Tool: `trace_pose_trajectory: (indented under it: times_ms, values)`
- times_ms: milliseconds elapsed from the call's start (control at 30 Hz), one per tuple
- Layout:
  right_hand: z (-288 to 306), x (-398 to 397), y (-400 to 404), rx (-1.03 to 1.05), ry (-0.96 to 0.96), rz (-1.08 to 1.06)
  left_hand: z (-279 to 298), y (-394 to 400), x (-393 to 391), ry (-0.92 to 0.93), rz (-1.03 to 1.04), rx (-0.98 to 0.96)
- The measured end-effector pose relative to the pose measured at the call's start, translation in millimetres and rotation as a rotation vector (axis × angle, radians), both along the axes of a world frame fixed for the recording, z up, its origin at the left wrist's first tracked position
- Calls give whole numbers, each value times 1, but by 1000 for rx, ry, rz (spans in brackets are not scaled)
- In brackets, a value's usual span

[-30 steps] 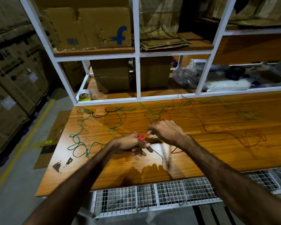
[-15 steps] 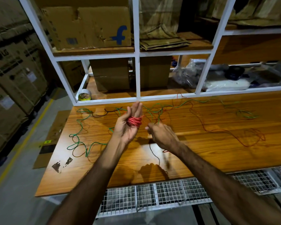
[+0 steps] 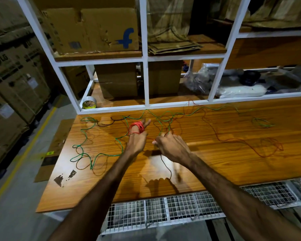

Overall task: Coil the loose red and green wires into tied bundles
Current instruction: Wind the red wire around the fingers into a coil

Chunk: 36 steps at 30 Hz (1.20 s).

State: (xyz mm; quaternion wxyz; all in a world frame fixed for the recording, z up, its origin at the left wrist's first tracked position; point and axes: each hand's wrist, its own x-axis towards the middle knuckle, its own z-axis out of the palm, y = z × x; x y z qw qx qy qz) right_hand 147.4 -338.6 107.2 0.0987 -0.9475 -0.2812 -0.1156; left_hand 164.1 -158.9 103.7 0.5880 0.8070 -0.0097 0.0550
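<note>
Red wire [image 3: 137,126] wraps the left hand [image 3: 136,140], its straight fingers [image 3: 145,122] serving as a spool, while the right hand [image 3: 170,146] pinches the strand, feeding it taut over the table [image 3: 215,162].

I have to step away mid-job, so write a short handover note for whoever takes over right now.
Left hand: fingers straight, a red wire coil wound round them.
Right hand: pinches the red wire near the coil, feeding it.
Loose red wire trails right across the table; green wire lies loose on the left and along the back.
Done: part of the red is coiled, not tied.
Left: finish winding and tie the red, then coil and tie the green.
</note>
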Motion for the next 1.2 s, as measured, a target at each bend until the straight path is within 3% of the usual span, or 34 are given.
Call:
trace_pose_trajectory:
  times_ms: [200, 267, 333, 467, 600, 767, 867, 967, 1200]
  values:
    - [23, 12, -7, -104, -34, 38, -7, 2, -6, -97, -200, 612]
    - [24, 13, -8, -123, -46, 64, 0, 0, -4, -84, -230, 686]
    - [23, 13, -11, -132, -53, 76, 3, 1, 3, 47, -311, 653]
    - [18, 13, -19, -132, -61, 112, 18, 4, -4, 412, -541, 257]
    - [19, 12, -27, -73, -59, 170, 26, 10, -12, 607, -683, -225]
    - [18, 19, -32, -21, -44, 144, 24, 22, -21, 693, -898, -678]
    - [20, 21, -32, 8, 7, 91, 24, 13, -32, 670, -1007, -1114]
    - [22, 21, -31, 40, 22, 59, 26, 4, -30, 518, -904, -1334]
    - [15, 13, -21, 178, 37, 29, 44, -10, -9, 256, -334, -1682]
